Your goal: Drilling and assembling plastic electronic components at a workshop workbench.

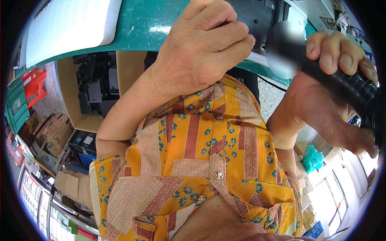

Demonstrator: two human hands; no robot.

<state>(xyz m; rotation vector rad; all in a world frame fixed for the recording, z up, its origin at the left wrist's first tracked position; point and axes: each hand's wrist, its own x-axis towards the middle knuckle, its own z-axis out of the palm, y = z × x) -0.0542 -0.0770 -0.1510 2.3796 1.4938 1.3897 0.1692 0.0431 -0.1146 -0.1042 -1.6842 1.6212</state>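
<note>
We see a bright room with a speckled grey floor (269, 94). The biggest thing near us is a shiny green tabletop (134, 18), and its edge bends across the view, just past a yellow patterned cloth shirt (193, 160). On its left side lies a thick white foam sheet (72, 28). Below that edge we see an open tan cardboard box (128, 74) with black parts (94, 76) inside. Toward the right, a flat black panel (251, 18) sits on the tabletop. A red plastic stool (35, 85) is far off to the left, and a crumpled teal plastic bag (312, 158) is low on the right.

Between the foam sheet and the left hand (209, 44) we see a strip of shiny green. That hand is over the table edge, with its fingers bent and close together; we cannot tell if they pinch anything. The right hand (317, 100) is well apart, past the table edge, near the right rim of our view. Its fingers are curled tightly around a long black ridged tube (331, 78). The tube slants, and its upper end is blurry.
</note>
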